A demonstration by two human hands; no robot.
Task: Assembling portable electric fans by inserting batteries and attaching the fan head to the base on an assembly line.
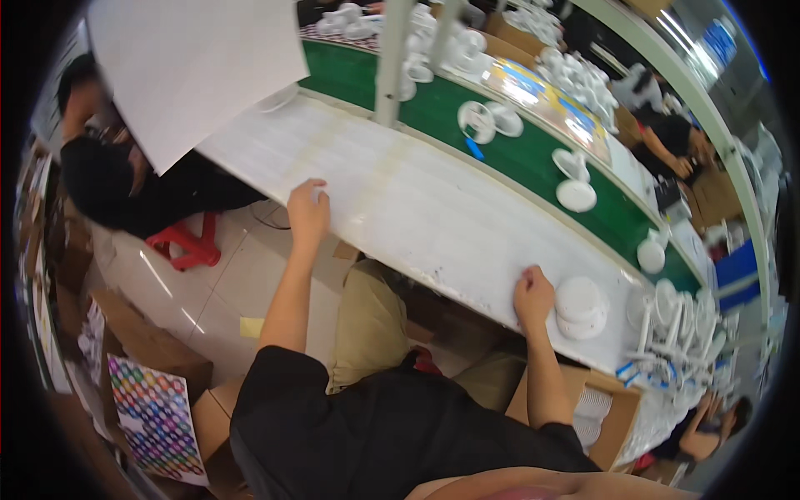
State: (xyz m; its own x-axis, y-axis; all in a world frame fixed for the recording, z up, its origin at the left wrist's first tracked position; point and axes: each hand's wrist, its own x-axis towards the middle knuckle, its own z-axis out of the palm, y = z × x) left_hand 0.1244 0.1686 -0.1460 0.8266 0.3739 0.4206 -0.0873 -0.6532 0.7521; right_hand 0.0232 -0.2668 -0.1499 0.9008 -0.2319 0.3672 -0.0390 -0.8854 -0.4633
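My left hand (308, 210) is at the near edge of the white worktable (417, 196), with its thumb and forefinger apart and nothing seen between them. Farther right, my right hand (533, 296) rests on the tabletop with its fingers curled in, and no object shows in it. Just beside it lie round white plastic discs (581, 308), one overlapping another. Past them, at the table's right end, is a heap of white plastic parts with stems and blue bits (675, 325).
A green conveyor belt (525, 179) runs behind the table, carrying white round parts (575, 193) and a small blue piece (473, 148). A metal post (388, 92) stands at its edge. A large white panel (200, 67) partly hides a seated person at left. An open carton (617, 417) holds white discs.
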